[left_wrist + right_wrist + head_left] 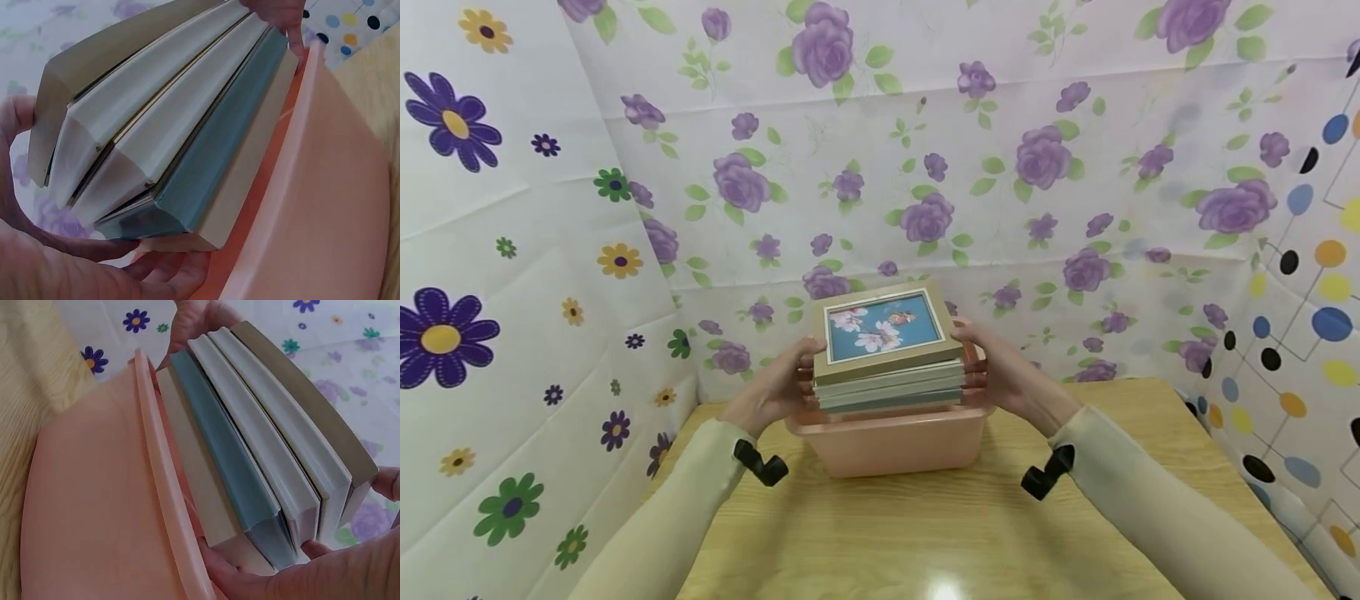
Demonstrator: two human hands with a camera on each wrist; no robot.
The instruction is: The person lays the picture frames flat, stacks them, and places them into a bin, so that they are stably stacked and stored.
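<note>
A stack of several picture frames is held between both hands at the mouth of a pink plastic bin (902, 448). The top picture frame (886, 329) has a tan border round a blue picture with pale blossoms, and it tilts a little. Below it in the left wrist view come white frames (178, 103), a blue-grey frame (228, 147) and a beige frame (255, 172) at the bottom. My left hand (778, 383) grips the stack's left end, thumb at the top frame, fingers under the lowest. The right hand (1009, 377) grips the opposite end likewise. Most of the bin's inside is hidden.
A wood-grain table (880, 533) carries the bin near its back edge. Behind hangs a cloth with purple roses (925, 217). Patterned cloths also close in the left side (535, 333) and the right side (1307, 333).
</note>
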